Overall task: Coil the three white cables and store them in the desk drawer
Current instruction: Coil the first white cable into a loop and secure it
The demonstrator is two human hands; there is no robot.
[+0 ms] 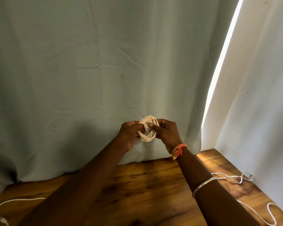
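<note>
A white cable wound into a small round coil (152, 122) is held up in the air in front of the curtain, above the desk. My left hand (128, 134) grips its left side with fingers curled round the loops. My right hand (166, 132) holds the right side, its index finger pointing into the coil's middle. A second white cable (15, 200) lies loose on the desk at the lower left, its plug near the frame's corner. A third white cable (235, 177) sprawls uncoiled along the desk's right edge. No drawer is visible.
The wooden desk (137, 185) fills the lower part of the view. A pale grey-green curtain (104, 62) hangs right behind it. A white wall (260, 111) borders the desk on the right, with a bright strip of light beside the curtain's edge.
</note>
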